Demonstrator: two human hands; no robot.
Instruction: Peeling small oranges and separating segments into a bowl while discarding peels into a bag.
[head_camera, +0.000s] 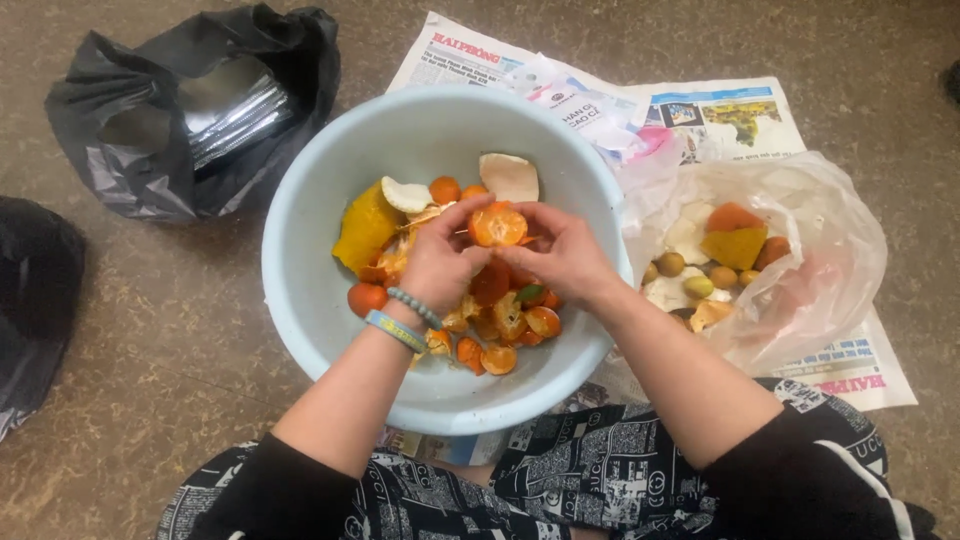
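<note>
My left hand (440, 260) and my right hand (562, 252) meet over a pale blue plastic bowl (310, 300) and both grip one small peeled orange fruit (498, 225). Fingertips of both hands press on its segments. Below the hands, the bowl holds several small orange fruits, halves and pieces of peel (500, 320), plus a large yellow-orange peel chunk (366, 228) and a pale peel piece (510, 176). My left wrist wears a bead bracelet and a blue band.
A clear plastic bag (800, 290) with peel scraps and small yellow-green fruits lies right of the bowl on spread newspaper (730, 115). A black plastic bag (190, 110) sits at the far left, another dark bag (35, 300) at the left edge. The floor is brownish stone.
</note>
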